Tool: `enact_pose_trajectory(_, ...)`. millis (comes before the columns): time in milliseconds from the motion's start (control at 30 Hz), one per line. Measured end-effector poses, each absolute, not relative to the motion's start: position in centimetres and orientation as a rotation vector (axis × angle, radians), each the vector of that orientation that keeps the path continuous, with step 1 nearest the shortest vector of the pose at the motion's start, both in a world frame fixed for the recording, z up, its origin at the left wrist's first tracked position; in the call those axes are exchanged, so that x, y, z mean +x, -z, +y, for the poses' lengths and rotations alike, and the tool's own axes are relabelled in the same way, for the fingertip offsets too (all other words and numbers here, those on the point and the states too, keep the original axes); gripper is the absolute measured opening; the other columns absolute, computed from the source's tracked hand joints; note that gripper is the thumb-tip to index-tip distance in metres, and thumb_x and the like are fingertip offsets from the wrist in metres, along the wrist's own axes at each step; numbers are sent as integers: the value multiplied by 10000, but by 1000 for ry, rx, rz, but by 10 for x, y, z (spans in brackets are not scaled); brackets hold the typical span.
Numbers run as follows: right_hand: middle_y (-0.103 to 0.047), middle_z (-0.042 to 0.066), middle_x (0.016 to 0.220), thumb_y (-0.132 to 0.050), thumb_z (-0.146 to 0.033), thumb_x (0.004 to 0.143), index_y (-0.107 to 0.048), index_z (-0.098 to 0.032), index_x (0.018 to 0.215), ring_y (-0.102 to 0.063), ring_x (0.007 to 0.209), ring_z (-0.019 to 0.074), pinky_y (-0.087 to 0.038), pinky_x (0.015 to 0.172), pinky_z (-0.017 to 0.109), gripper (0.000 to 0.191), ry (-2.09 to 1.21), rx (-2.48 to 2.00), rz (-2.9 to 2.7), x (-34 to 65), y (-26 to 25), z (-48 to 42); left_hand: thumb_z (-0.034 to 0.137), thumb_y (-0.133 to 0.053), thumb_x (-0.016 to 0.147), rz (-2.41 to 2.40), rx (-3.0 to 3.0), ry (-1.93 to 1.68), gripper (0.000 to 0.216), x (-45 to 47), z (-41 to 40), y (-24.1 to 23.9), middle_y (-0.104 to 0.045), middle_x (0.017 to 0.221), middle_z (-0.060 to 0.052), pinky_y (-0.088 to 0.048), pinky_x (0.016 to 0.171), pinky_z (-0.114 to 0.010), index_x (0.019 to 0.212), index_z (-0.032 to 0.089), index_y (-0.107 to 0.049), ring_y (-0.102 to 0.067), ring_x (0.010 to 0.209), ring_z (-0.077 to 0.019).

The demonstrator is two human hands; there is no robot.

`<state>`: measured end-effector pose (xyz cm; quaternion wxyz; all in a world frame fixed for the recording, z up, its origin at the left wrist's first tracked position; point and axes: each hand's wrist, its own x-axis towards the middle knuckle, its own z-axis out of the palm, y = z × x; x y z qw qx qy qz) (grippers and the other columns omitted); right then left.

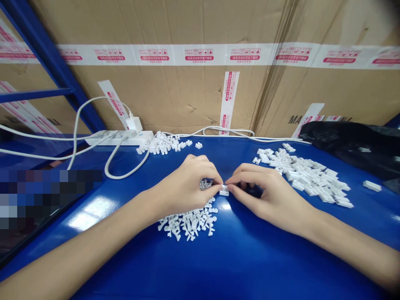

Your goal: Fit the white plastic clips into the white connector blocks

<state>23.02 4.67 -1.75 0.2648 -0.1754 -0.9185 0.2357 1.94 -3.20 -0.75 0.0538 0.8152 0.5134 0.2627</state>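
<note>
Between my two hands is a small white plastic block (224,191) with slots in its face, pinched from both sides above the blue tabletop. My left hand (190,183) grips its left side with thumb and index finger. On the other side, the thumb and index finger of my right hand (265,189) press on it. Beneath and in front of my left hand lies a pile of small white lever-like pieces (192,221), partly hidden by that hand. A heap of white rectangular blocks (306,173) lies beyond my right hand.
A white power strip (121,137) with a plugged-in charger (133,123) and looping cables stands at the back left. Beside it is a pile of small white parts (164,143). Black plastic (350,141) lies at the back right. Taped cardboard boxes (168,91) line the back.
</note>
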Motion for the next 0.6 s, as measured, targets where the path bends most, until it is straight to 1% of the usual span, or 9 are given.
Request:
enact_pose_trajectory(133,-642,47,891,-567,-180,933,-654,-204,1000,-579,747,165,-484,665,312,113,-528,-469,-2436,233,16,44,182,-650,902,1564,2489,-799,122,19,-33,7,-764,927,-20,-411,905,-395,906,228,-763,-643,926,-204)
enact_pose_trajectory(233,-615,47,932,-546,-164,924,-605,-203,1046,-572,772,168,-483,700,327,141,-488,-420,-2453,234,15,41,150,-599,911,1581,2490,-803,176,20,-33,7,-762,912,-19,-407,905,-398,930,220,-759,-640,921,-203)
enact_pose_trajectory(300,-608,61,989,-525,-169,932,-600,-205,1077,-574,799,176,-484,717,342,168,-472,-398,-2501,233,15,39,127,-577,909,1609,2484,-798,200,20,-32,6,-761,900,-19,-407,895,-398,927,216,-756,-638,920,-206)
enact_pose_trajectory(433,-593,80,1056,-471,-195,965,-628,-210,1048,-582,823,188,-487,743,368,178,-455,-423,-2633,233,15,36,105,-564,903,1627,2488,-795,226,20,-32,5,-767,909,-13,-408,891,-396,908,224,-756,-640,930,-207)
enact_pose_trajectory(500,-591,79,1068,-465,-200,967,-627,-211,1061,-583,805,186,-486,745,373,187,-451,-445,-2643,233,15,36,106,-565,904,1620,2503,-810,229,19,-32,4,-771,919,-12,-413,894,-395,920,228,-759,-642,935,-205)
enact_pose_trajectory(600,-591,73,1081,-493,-199,950,-606,-211,1110,-569,745,167,-474,703,358,197,-436,-449,-2587,234,16,37,126,-586,909,1602,2523,-863,204,15,-33,2,-775,937,-17,-429,901,-388,949,223,-761,-646,927,-199)
